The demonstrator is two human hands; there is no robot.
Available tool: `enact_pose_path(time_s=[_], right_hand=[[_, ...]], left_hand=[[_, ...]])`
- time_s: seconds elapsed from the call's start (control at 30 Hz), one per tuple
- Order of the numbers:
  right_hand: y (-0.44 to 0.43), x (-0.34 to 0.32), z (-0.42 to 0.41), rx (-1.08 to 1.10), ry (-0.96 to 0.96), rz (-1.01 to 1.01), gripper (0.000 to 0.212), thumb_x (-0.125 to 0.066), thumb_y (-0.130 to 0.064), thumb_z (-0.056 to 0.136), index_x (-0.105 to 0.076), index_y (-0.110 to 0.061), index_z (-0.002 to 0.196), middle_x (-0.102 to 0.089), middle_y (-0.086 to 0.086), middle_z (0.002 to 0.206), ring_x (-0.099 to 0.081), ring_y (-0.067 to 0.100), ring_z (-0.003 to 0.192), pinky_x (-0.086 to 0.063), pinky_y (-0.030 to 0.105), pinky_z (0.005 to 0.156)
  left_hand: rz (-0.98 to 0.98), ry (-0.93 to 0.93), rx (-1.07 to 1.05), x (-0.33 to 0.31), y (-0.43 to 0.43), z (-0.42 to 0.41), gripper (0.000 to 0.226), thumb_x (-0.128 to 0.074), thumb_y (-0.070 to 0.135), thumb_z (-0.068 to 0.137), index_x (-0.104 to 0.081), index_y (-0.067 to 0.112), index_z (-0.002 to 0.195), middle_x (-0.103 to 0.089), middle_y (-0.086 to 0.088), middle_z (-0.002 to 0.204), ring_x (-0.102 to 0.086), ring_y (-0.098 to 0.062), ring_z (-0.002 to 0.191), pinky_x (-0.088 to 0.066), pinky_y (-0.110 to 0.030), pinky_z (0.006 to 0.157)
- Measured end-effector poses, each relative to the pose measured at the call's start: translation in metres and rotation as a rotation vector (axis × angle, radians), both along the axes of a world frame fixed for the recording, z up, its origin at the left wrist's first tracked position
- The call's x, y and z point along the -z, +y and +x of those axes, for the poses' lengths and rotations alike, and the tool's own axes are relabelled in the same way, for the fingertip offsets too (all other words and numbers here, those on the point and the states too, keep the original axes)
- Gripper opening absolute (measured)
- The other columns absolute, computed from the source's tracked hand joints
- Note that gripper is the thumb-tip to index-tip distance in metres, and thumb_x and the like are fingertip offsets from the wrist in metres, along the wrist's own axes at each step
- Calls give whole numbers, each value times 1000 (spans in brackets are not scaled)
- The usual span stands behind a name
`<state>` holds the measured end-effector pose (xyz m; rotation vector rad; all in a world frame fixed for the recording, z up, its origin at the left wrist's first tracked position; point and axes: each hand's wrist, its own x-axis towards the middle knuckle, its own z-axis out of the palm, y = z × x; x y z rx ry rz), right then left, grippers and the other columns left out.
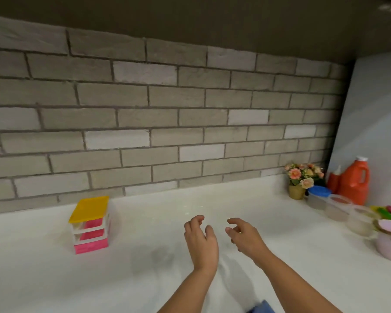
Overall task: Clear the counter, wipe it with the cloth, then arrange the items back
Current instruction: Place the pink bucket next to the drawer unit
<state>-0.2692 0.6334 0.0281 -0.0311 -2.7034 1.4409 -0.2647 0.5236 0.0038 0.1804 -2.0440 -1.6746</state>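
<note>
One left hand (201, 241), one right hand (246, 239) hover (both empty).

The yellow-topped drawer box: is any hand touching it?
No, the drawer box stands alone on the counter, well apart from the left hand and the right hand.

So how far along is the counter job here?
Clearing looks mostly done: the counter middle is bare, with flowers, orange bottle and tubs bunched at the right end; only the drawer unit stands at left. The left hand and right hand hover, holding nothing. Wiping can't be judged; a blue scrap at the bottom edge may be the cloth. Arranging looks undone.
</note>
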Motion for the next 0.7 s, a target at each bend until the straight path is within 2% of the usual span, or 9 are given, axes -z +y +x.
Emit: enact_pose_path(time_s=[0.17, 0.4, 0.57, 0.7], right_hand=[[84, -6, 25, 55, 1, 31, 33, -49, -27, 95, -53, -16, 125, -58, 1, 92, -60, 19, 88, -46, 22, 72], [188, -4, 53, 180, -11, 51, 31, -49, -27, 94, -57, -16, 122, -63, 7, 102, -62, 22, 95, -47, 26, 76], [252, 4, 58, 299, -16, 20, 30, -49, -27, 95, -59, -14, 119, -62, 5, 99, -59, 18, 88, -44, 25, 71], [292, 9, 50, 437, 32, 6, 29, -48, -24, 95, -61, -12, 118, -65, 7, 105, -59, 18, 91, -47, 29, 78]], left_hand=[[21, -13, 140, -6, 85, 18, 26, -41, 18, 97, -47, 22, 122, -39, 9, 116, -45, -19, 114, -39, -32, 99], [34, -41, 224, -3, 187, 35, 27, -41, 19, 98, -48, 18, 123, -41, 6, 117, -46, -19, 115, -40, -30, 97], [-31, -77, 321, 3, 248, 33, 27, -40, 21, 98, -47, 18, 124, -39, 6, 115, -46, -19, 114, -40, -31, 96], [-47, -81, 403, 2, 284, 15, 26, -40, 22, 98, -46, 19, 124, -39, 6, 115, -47, -19, 112, -41, -29, 95]])
